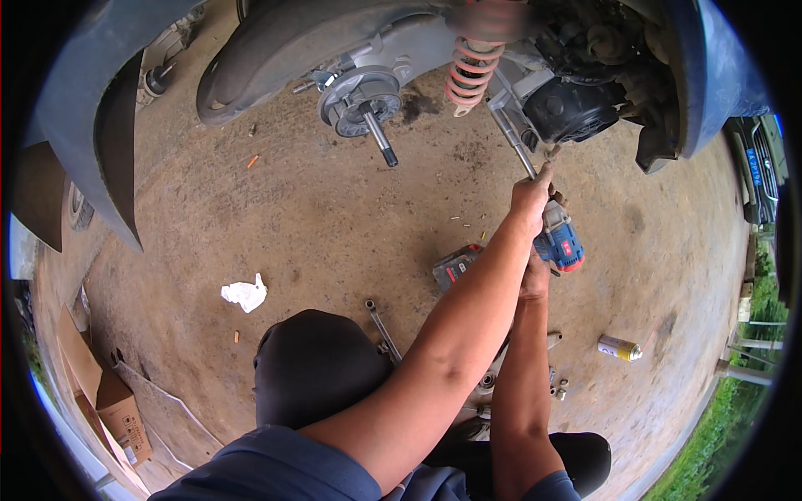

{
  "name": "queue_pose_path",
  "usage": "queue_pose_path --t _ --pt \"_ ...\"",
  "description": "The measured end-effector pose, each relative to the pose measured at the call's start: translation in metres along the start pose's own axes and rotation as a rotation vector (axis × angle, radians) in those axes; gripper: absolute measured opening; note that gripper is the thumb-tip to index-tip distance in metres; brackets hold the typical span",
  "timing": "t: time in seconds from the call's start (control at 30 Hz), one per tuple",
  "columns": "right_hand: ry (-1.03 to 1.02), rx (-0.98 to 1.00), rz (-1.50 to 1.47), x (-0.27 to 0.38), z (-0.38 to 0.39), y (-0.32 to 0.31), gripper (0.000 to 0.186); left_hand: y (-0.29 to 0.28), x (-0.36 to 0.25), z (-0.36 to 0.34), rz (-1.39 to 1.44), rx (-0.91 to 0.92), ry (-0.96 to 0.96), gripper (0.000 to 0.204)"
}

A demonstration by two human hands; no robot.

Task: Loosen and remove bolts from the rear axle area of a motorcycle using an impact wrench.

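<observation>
My right hand (535,277) is closed round the handle of a blue cordless impact wrench (561,240). Its black and red battery (455,267) shows to the left of my left forearm, which hides part of the tool. My left hand (530,202) is closed on the lower end of a silver metal bar (511,142), close to the wrench's nose. The bar's upper end meets the underside of a vehicle, beside a round black cover (572,108). Exactly how the bar and the wrench meet is hidden by my left hand.
Above hang a red coil spring (474,73), a tyre (276,52) and a hub with a protruding shaft (378,134). On the concrete lie a ring spanner (383,327), a spray can (619,347), white crumpled paper (245,293) and several small metal parts. A cardboard box (123,415) stands lower left.
</observation>
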State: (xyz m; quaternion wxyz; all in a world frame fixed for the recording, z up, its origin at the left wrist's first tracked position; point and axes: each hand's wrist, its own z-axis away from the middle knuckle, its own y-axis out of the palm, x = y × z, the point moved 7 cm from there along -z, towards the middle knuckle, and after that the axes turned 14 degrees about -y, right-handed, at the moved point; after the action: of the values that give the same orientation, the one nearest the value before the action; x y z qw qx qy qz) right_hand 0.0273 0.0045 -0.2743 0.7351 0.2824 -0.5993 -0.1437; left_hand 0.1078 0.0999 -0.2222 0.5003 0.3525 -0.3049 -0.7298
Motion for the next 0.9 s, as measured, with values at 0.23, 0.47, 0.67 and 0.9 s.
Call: queue_pose_path --t 0.23,0.47,0.67,0.9 --pt "-0.018 -0.009 0.021 0.0037 0.0028 0.0081 0.048 -0.0034 -0.0014 -0.0003 -0.006 -0.020 -0.005 0.041" --pt "-0.025 -0.008 0.023 0.0052 0.0024 0.0084 0.047 -0.0021 -0.0010 0.0007 -0.008 -0.018 0.011 0.042" --pt "-0.016 -0.010 0.022 0.0047 0.0028 0.0089 0.048 -0.0029 -0.0007 -0.0002 0.006 -0.011 0.013 0.042" --pt "-0.035 -0.002 0.012 0.0048 0.0018 0.0030 0.047 -0.0009 0.0013 0.0000 0.002 -0.003 -0.004 0.042"
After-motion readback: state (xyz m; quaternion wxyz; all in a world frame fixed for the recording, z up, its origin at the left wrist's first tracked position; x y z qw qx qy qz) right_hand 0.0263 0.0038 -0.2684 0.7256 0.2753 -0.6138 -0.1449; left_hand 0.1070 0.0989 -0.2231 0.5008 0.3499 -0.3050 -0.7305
